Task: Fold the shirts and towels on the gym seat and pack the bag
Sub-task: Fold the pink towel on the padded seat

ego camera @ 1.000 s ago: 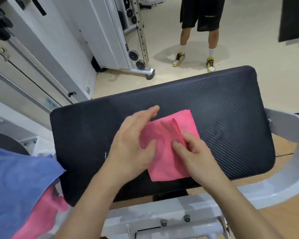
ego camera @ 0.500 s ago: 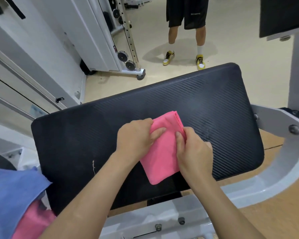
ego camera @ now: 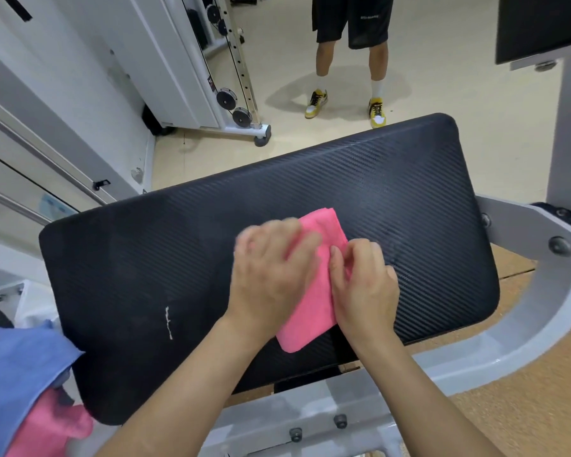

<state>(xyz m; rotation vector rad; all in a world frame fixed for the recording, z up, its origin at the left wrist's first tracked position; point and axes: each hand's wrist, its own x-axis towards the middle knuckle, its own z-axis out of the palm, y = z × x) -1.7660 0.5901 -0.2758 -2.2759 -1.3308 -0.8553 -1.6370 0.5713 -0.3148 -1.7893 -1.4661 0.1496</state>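
Here, left hand (ego camera: 271,275): blurred, fingers laid flat on the pink towel (ego camera: 305,328)
Right hand (ego camera: 365,285): fingers curled, pinching its right edge
Pink towel: folded, lying on the black gym seat (ego camera: 145,275)

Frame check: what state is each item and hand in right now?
pink towel: folded small, flat on the gym seat, under both hands.
left hand: blurred, fingers laid flat on the towel.
right hand: fingers curled, pinching the towel's right edge.
blue cloth: unfolded, heaped lower left, beside the seat.
second pink cloth: crumpled beneath the blue cloth.
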